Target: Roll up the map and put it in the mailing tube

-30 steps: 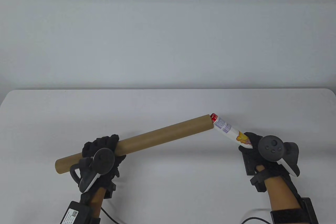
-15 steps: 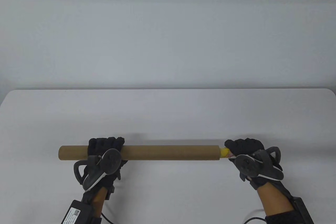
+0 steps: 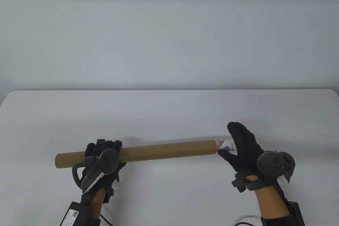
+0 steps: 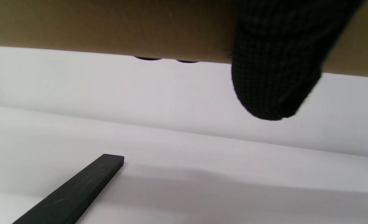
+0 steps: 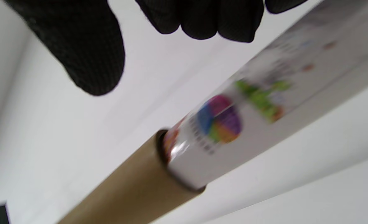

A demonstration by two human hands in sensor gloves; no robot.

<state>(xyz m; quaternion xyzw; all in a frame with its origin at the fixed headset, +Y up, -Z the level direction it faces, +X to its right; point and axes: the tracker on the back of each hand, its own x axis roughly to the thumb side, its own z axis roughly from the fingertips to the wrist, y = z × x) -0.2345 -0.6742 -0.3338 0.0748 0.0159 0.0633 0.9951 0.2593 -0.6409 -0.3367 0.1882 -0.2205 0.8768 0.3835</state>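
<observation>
A long brown cardboard mailing tube (image 3: pixel 164 151) is held just above the white table, its right end a little higher. My left hand (image 3: pixel 104 153) grips it near its left end; in the left wrist view a gloved finger (image 4: pixel 274 77) curls round the tube (image 4: pixel 109 28). The rolled map (image 3: pixel 225 146), white with coloured print, sticks a short way out of the tube's right mouth. My right hand (image 3: pixel 239 141) is at that end with fingers straight and spread, palm toward the map's end. In the right wrist view the map (image 5: pixel 249 118) sits inside the tube (image 5: pixel 131 193), and the fingers (image 5: pixel 90 62) are off it.
The white table (image 3: pixel 169 109) runs to a rounded far edge against a plain grey wall. A black flat bar (image 4: pixel 75 191) lies low in the left wrist view. Cables and black wrist packs (image 3: pixel 76 214) sit at the near edge.
The map went from meeting the tube's mouth at an angle to lying in line inside it. My right hand then let go of the map's end and opened flat against it.
</observation>
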